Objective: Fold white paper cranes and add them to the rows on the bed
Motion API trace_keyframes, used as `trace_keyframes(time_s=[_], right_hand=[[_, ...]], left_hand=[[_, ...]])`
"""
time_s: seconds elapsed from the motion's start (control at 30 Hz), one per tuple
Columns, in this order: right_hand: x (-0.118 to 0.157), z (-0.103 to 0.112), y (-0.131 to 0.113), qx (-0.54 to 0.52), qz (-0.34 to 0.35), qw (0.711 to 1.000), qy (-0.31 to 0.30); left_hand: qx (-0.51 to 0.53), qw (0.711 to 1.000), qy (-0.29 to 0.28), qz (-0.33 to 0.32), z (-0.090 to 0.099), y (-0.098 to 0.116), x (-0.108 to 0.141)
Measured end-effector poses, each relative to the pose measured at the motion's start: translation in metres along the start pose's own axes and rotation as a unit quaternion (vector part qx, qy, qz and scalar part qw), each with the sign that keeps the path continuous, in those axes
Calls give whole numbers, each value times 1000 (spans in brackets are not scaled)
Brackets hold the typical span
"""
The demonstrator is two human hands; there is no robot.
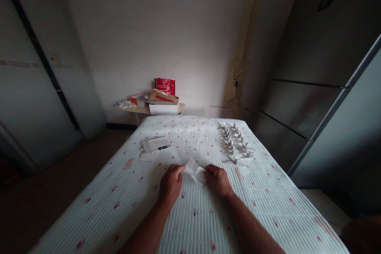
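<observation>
Between my two hands is a square sheet of printed paper (pixel 195 172), creased and slightly bent, with one corner pointing away from me. My left hand (pixel 172 182) pinches its left corner between thumb and fingers. On the opposite side my right hand (pixel 218 179) grips the right corner, its fingers curled. To the left lies a stack of printed paper sheets (pixel 155 145), the upper ones turned askew. Folded paper cranes (pixel 235 143) stand in rows to the right, made of similar printed paper.
A quilted cover (pixel 190 222) with red spots spreads under everything. Beyond its far edge a small table holds a white box (pixel 163 108), a red bag (pixel 164 85) and a pile of small white pieces (pixel 127 104). A tall refrigerator (pixel 297 87) stands at the right.
</observation>
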State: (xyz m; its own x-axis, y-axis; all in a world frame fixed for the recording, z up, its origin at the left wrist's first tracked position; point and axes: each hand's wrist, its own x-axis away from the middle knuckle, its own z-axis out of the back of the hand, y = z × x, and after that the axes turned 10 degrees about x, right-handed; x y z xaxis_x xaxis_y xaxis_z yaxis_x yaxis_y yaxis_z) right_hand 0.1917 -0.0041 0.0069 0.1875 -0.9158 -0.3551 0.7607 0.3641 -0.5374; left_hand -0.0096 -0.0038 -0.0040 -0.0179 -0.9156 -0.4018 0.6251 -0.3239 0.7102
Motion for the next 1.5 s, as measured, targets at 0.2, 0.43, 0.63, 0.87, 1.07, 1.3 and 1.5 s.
trace_keyframes(time_s=[0.2, 0.43, 0.63, 0.87, 1.07, 1.3, 1.5], right_hand=[[0, 2, -3, -41, -14, 999, 31], [0, -2, -6, -149, -32, 987, 51], [-1, -5, -9, -282, -66, 957, 36], [0, -4, -10, -325, -80, 942, 26], [0, -7, -9, -373, -97, 923, 10], [-1, -8, -14, -414, -93, 905, 2], [-1, -8, -15, -452, -69, 889, -2]], left_hand=[[128, 991, 0, 43, 7, 8, 3], [233, 971, 39, 47, -6, 8, 2], [445, 893, 22, 68, -9, 13, -1], [544, 827, 41, 136, -3, 16, -2], [628, 760, 13, 167, -5, 25, 1], [654, 727, -9, 209, -9, 28, 6], [612, 760, -1, 220, -11, 27, 10]])
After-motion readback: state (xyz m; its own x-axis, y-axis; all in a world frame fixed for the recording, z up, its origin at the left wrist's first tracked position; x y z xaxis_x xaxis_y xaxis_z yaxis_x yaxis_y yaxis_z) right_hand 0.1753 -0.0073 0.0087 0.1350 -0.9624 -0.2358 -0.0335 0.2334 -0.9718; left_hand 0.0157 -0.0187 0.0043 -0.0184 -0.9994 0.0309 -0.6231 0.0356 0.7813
